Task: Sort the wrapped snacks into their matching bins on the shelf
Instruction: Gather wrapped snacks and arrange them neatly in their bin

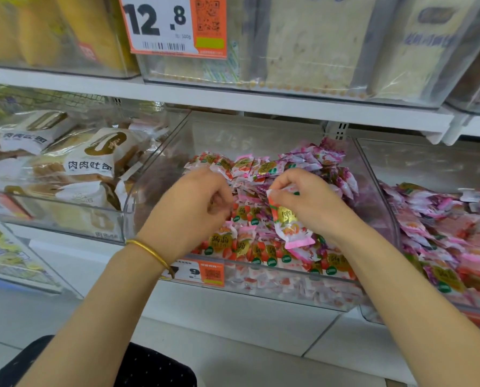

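both hands are over the middle clear bin (155,180). right hand (314,202) pinches a red-and-pink wrapped snack (289,223) by its upper end, and it hangs just above the pile of snacks (255,248) in that bin. left hand (194,210), a gold bangle (149,251) on its wrist, curls its fingers over the pile; whether it holds a piece i cannot tell. purple packets (325,160) lie at the back right of the same bin. bread packs (93,163) fill the bin to the left.
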`<state>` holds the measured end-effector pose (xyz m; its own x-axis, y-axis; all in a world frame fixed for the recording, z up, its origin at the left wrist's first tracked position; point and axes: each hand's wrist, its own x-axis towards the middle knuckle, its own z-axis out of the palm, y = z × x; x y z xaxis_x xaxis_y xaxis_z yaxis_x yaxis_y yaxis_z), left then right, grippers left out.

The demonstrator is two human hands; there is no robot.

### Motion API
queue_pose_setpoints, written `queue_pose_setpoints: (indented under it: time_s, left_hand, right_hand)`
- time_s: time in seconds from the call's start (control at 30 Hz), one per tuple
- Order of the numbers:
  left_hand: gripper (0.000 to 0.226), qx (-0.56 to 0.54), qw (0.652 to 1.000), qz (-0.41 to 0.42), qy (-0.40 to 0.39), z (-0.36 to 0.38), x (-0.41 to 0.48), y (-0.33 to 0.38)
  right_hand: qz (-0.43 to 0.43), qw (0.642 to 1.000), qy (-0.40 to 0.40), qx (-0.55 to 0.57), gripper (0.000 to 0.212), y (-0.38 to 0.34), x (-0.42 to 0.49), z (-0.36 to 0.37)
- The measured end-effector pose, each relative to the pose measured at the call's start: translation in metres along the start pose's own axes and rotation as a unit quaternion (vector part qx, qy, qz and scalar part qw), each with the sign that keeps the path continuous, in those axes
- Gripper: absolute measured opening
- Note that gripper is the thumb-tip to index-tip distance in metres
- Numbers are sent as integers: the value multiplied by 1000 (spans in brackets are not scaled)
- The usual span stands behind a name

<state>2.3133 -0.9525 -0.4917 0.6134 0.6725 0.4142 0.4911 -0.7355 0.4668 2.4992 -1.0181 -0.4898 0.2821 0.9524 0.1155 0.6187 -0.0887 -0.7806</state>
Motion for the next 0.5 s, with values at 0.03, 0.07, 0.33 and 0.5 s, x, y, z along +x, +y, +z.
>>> queue_pose_setpoints:
  time_s: [0.03, 0.07, 0.33, 0.5]
  left_hand:
    - [14, 6, 997, 4, -73, 2, -2, 0]
    - [15, -19, 988, -10, -151, 5, -4, 0]
    - [32, 56, 980, -37, -185, 14, 0, -12]
    - [32, 21, 984, -65, -165, 19, 3, -16]
  right_hand:
    - [18, 1000, -16, 14, 8, -1, -1, 2]
    - [37, 998, -34, 25, 13, -2, -1, 5]
    - [36, 989, -141, -4, 39, -2, 3, -7]
    - [-79, 939, -308, -130, 14, -18, 8, -12]
